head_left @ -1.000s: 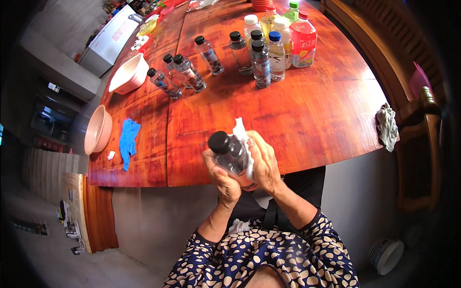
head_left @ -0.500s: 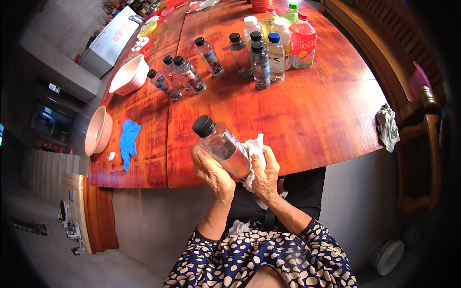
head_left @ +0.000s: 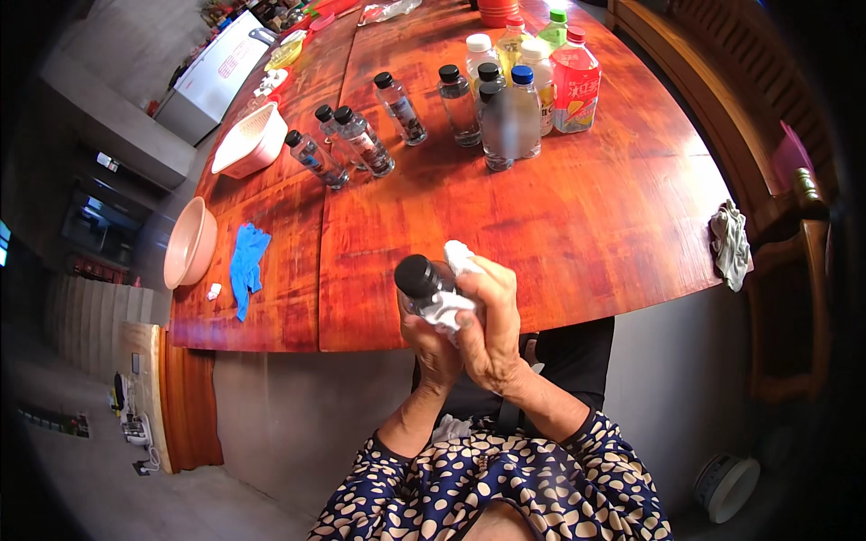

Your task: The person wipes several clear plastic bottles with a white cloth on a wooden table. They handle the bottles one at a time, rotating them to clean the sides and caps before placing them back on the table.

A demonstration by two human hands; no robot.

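A clear plastic bottle with a black cap (head_left: 416, 276) is held at the table's near edge, tilted with its cap up and away from me. My left hand (head_left: 431, 350) wraps round its lower body from the left. My right hand (head_left: 492, 316) closes round a white cloth (head_left: 444, 310) and presses it against the bottle's upper body, just below the cap. Most of the bottle's body is hidden behind the cloth and my fingers.
Several black-capped bottles (head_left: 400, 110) stand on the red-brown wooden table (head_left: 577, 207). Drink bottles, including a red-labelled one (head_left: 575, 83), cluster at the far right. On the left are a pink basin (head_left: 191, 243), a basket (head_left: 251, 141) and a blue glove (head_left: 246, 269). A grey rag (head_left: 731, 245) hangs at the right edge.
My right hand has moved the cloth up from the bottle's lower side to near its cap. The bottle has turned more upright and its cap has shifted right and nearer me.
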